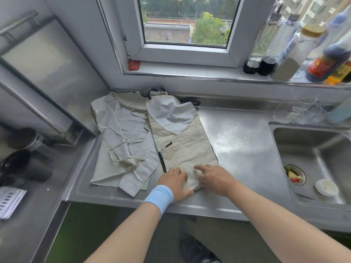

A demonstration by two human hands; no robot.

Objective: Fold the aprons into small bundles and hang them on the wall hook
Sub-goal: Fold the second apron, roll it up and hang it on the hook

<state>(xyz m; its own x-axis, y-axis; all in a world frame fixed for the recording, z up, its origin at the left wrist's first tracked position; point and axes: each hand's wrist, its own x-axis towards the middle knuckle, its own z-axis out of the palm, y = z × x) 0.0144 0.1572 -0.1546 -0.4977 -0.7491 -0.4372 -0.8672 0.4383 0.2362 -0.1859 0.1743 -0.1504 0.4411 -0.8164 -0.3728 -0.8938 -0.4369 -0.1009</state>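
Left hand [174, 182]: set on the near end of the beige apron [186, 147], the near hem gripped between the thumb and bent fingers; a blue wristband [159, 196] is worn at the wrist.
Right hand [214, 179]: laid just right of the left hand on the same near end, fingers held straight and pressed on the cloth. The two hands are close together but not touching.
Beige apron: folded into a long narrow strip, laid flat from near to far on the table [237, 141], a paler flap turned over its far end.
Pale apron [121, 141]: spread loose and creased on the left of the table, strings trailed across it, its right edge overlapped by the beige apron.
Sink [313, 158]: sunk into the table at the right; a drain strainer [295, 174] with food scraps and a white cap [326, 187] are seen inside.
Window sill [190, 72]: at the far side; bottles [322, 63] are grouped at its right end, a red packet [133, 65] at its left.
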